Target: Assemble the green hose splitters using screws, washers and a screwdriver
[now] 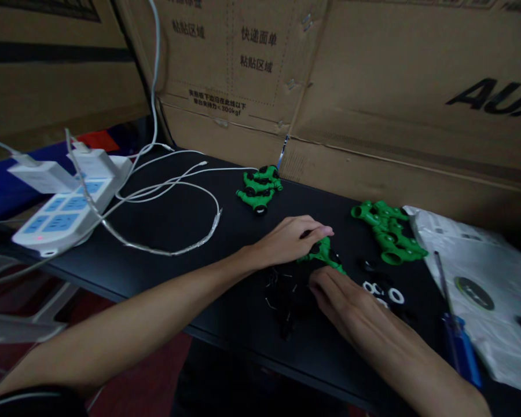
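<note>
Head camera: the left forearm reaches in from the lower left, nearly straight at the wrist, and the left hand point(292, 240) lies back upward across a green fitting point(323, 251) on the black table point(237, 234). Its fingers are close together, thumb side toward the right; how tightly they grip cannot be told. The right forearm comes from the lower right, and the right hand point(344, 296) is bent down just in front of the same fitting, fingers curled together, tips hidden, so any pinch cannot be told. Dark small parts point(287, 315) lie beside it on the left, white rings point(402, 298) on the right. More green fittings point(388, 234) sit beyond, near a blue-handled screwdriver point(461, 350).
</note>
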The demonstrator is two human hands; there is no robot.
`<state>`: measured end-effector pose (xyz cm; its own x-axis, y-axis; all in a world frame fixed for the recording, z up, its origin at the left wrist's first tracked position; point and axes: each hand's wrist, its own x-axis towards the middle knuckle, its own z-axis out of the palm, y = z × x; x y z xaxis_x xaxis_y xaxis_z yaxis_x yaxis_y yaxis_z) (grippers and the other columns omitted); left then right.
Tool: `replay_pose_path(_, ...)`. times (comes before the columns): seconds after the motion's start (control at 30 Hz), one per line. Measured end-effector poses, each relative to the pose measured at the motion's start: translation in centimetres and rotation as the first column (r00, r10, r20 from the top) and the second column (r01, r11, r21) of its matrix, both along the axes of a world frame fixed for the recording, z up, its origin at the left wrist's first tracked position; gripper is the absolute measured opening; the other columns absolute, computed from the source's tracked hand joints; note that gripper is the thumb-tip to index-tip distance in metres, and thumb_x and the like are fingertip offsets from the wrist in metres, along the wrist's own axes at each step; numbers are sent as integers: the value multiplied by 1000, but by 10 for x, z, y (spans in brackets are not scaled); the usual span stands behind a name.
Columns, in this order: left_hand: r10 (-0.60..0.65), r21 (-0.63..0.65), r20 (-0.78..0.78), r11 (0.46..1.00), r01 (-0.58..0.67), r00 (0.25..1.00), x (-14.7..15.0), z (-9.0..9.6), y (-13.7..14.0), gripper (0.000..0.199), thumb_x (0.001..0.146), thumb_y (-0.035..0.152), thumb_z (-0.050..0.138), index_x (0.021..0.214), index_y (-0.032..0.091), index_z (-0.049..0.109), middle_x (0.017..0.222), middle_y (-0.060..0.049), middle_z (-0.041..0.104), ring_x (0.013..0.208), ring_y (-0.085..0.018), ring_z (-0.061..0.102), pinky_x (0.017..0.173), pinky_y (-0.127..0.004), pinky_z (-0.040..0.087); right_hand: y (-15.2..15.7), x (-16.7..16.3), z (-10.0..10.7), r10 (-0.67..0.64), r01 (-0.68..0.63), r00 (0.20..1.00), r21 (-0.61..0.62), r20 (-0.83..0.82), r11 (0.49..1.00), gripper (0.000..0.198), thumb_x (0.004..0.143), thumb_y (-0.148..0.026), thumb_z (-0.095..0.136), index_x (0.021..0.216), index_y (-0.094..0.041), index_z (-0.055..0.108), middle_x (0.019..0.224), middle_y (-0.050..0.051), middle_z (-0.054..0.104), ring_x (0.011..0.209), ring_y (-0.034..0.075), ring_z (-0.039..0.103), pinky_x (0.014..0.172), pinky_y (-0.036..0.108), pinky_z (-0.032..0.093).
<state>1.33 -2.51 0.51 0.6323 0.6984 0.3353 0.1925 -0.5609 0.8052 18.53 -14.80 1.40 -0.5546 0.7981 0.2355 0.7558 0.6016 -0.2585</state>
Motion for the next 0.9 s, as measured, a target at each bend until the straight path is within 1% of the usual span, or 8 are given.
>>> replay_pose_path(0.13, -99, -82, -27, 992, 97, 995, -8, 2, 11, 33, 103, 29, 47, 118, 17, 73, 122, -9, 70, 112, -17, 66, 101, -32, 48, 4, 2, 26, -55, 55, 998, -3, -29, 999, 20, 104, -21, 45, 116, -23, 60, 107, 7, 68, 94, 18, 70, 79, 29, 59)
replay_pose_path(0.27, -269, -201, 41, 941, 272, 962, -21, 4, 27, 35, 88, 12, 58, 118, 20, 73, 129, -7, 66, 121, -21, 62, 107, -37, 46, 31, 7, 48, 25, -16, 990, 70, -139, 997, 15, 100, -14, 52, 107, -19, 64, 103, 8, 70, 91, 16, 71, 78, 25, 57)
replay_pose_path(0.4, -408, -359, 126, 831, 425, 904, -28, 7, 34, 42, 79, 15, 73, 119, 24, 72, 139, -5, 61, 133, -23, 55, 113, -39, 43, 51, 9, 49, 42, -29, 982, 73, -183, 997, 15, 98, -15, 56, 106, -18, 68, 102, 7, 75, 92, 18, 73, 79, 27, 58)
replay_pose_path(0.47, -423, -388, 124, 812, 436, 898, -28, 9, 34, 45, 75, 16, 79, 119, 25, 72, 140, -4, 61, 136, -23, 53, 115, -40, 41, 53, 8, 45, 24, -10, 982, 73, -190, 997, 12, 97, -16, 59, 103, -18, 70, 98, 6, 76, 87, 18, 75, 75, 27, 59)
replay_pose_path(0.57, -430, -333, 61, 842, 425, 901, -28, 10, 33, 49, 72, 13, 82, 119, 24, 72, 138, -5, 63, 135, -23, 54, 117, -39, 38, 53, 8, 42, 25, -9, 981, 85, -192, 996, 11, 97, -16, 60, 98, -17, 71, 95, 7, 77, 84, 18, 75, 73, 26, 59)
replay_pose_path(0.7, -432, -215, -66, 886, 410, 900, -27, 10, 32, 43, 79, 31, 83, 120, 26, 71, 134, -3, 66, 131, -21, 57, 117, -35, 38, 53, 8, 40, 63, -39, 979, 126, -194, 991, 18, 97, -13, 58, 100, -16, 75, 98, 8, 78, 87, 19, 76, 77, 26, 61)
replay_pose_path(0.77, -433, -182, -84, 892, 414, 897, -27, 8, 32, 42, 81, 38, 81, 120, 26, 72, 132, -2, 67, 129, -21, 59, 115, -33, 39, 53, 7, 39, 81, -54, 980, 149, -183, 987, 20, 97, -12, 57, 102, -16, 76, 99, 9, 79, 90, 20, 76, 79, 27, 62)
replay_pose_path(0.9, -423, -161, -84, 899, 407, 902, -28, 6, 33, 41, 79, 34, 83, 118, 25, 73, 131, -2, 68, 129, -21, 59, 115, -32, 39, 53, 5, 38, 113, -83, 979, 174, -170, 981, 21, 97, -13, 56, 103, -17, 76, 98, 9, 79, 90, 20, 76, 78, 29, 63)
